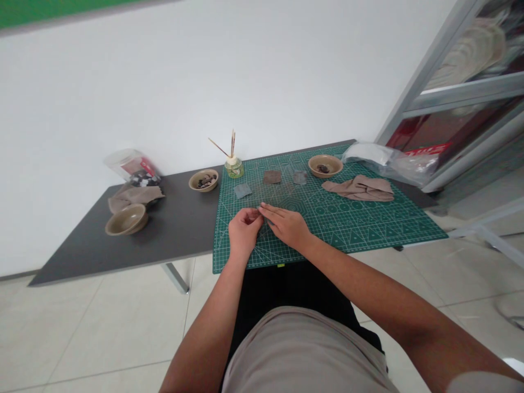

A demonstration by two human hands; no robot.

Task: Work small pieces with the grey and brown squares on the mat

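Over the near part of a green cutting mat (347, 218), my left hand (245, 232) is closed in a pinch. Whatever its fingertips hold, if anything, is hidden or too small to name. My right hand (289, 226) reaches across with its fingers stretched out, their tips meeting the left fingertips. Just beyond the hands lie a pale grey-blue square piece (243, 190), a brown square piece (272, 177) and a grey square piece (300, 177).
A bowl of dark and light pebbles (203, 180) stands beside a reed diffuser (233, 166). At right are a bowl (325, 166) with dark pieces, a crumpled brown cloth (360, 189) and a plastic bag (388, 161). Another bowl (126, 220), a cloth (135, 197) and a clear container (133, 165) occupy the left.
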